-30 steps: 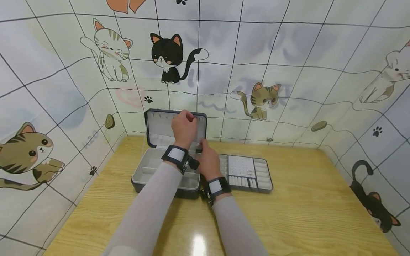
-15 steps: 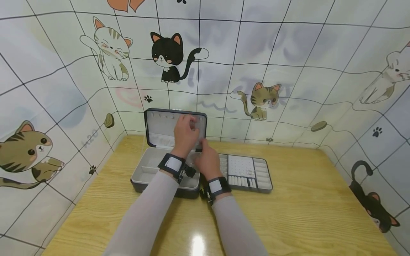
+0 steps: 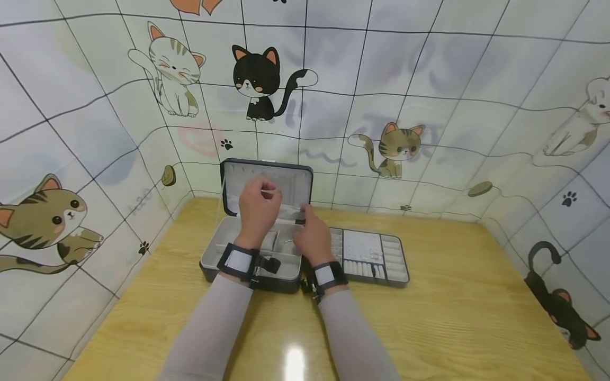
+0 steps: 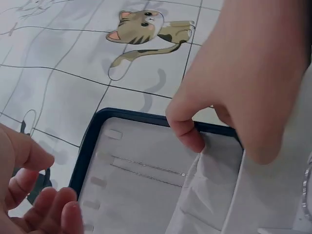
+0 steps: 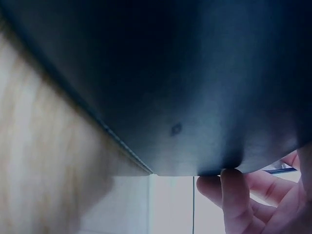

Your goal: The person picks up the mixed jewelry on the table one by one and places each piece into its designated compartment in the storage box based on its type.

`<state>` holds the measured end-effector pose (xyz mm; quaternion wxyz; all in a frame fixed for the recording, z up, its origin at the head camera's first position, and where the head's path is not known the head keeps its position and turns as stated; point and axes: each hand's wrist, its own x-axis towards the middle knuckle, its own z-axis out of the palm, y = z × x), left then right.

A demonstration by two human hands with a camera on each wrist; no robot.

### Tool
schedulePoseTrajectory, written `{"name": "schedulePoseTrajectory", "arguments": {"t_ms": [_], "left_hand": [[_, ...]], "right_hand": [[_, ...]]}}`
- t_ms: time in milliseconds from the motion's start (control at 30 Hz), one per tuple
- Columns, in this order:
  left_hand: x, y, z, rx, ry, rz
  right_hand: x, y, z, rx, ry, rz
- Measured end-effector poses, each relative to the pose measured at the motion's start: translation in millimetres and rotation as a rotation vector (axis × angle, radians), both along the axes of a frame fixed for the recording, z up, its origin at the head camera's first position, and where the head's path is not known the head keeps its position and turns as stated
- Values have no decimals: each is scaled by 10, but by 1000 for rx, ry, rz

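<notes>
An open dark-blue jewelry box [image 3: 276, 286] with a pale lining stands on the table, its lid [image 3: 267, 163] upright. My left hand [image 3: 259, 211] hovers in front of the lid, fingers loosely bent, with nothing visible between them. My right hand [image 3: 314, 238] is at the lid's lower right corner. In the left wrist view, its bent finger [image 4: 195, 141] holds the edge of the gathered fabric pocket [image 4: 195, 204]. Two strands of a thin chain necklace [image 4: 146, 173] run from a hook tab into this pocket. The right wrist view shows mostly the box's dark outer side [image 5: 175, 87].
A jewelry tray [image 3: 394, 259] with ring rolls and an earring panel lies right of the box. Dividers split the box's base, where a bracelet-like piece [image 3: 288, 242] lies near my right hand. A cat-printed wall covering [image 3: 329, 121] stands behind the wooden table [image 3: 452, 296].
My left hand has moved from the lid's upper right leftward and down, away from the hooks. The right hand stays at the lid's lower corner. The head view has shifted slightly.
</notes>
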<state>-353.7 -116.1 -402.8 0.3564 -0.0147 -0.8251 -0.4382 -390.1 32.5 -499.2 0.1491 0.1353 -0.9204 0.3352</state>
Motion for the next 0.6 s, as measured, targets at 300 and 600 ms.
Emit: {"name": "schedulePoseTrajectory", "arguments": {"t_ms": [300,600], "left_hand": [[275,262,-156,-365,-41,-162],[420,440,-338,-505,-199,-258]], "right_hand": [[-41,114,32,-3,65,24],[11,161,-59,-37,169,199]]}}
